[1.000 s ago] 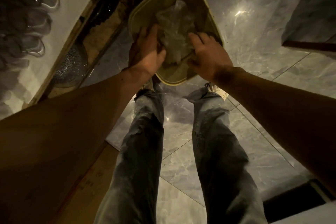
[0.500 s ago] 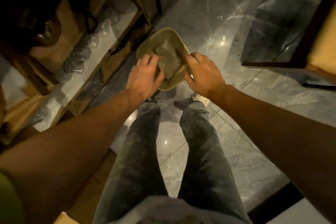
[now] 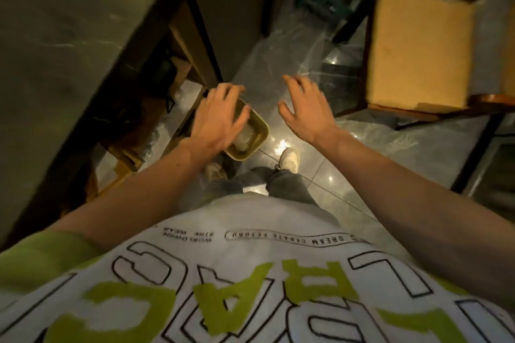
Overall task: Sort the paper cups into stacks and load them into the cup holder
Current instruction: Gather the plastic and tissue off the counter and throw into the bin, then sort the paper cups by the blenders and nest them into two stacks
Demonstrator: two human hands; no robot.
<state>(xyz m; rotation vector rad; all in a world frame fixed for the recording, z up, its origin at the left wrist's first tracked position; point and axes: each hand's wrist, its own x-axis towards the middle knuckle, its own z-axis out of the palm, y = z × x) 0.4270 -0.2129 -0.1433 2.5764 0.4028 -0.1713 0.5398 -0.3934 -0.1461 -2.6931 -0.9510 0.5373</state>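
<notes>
Left hand [image 3: 220,117]: held palm-down with the fingers spread and slightly curled, nothing gripped; it is seen above the near-left part of a bin, well clear of the floor. Right hand [image 3: 303,108]: raised with the fingers splayed apart and loosely bent, nothing held; it is set over bare floor to the right of the bin. Bin [image 3: 257,136]: a small olive-green container with rounded corners, stood on the marble floor [image 3: 370,145] just ahead of the feet and close beside the lower edge of a wooden shelving unit [image 3: 178,44]; its left portion is covered by the left hand. Contents of bin: a crumpled clear plastic wrapper [image 3: 245,136] is seen inside, its exact nature not discernible through the blur. Paper cups and the cup holder cannot be made out in this view; whether any lie among the dark shelf compartments cannot be told. Shoe [image 3: 289,159]: a pale one, planted on the floor to the right of the bin's near corner. Trousers [image 3: 287,186]: dark, partly visible below the shirt hem. Shirt [image 3: 250,281]: white with yellow-green and outlined lettering, filling the lower part of the view. Chair [image 3: 418,50]: a wooden frame with a tan cushioned seat, stood at the upper right, well apart from both hands.
</notes>
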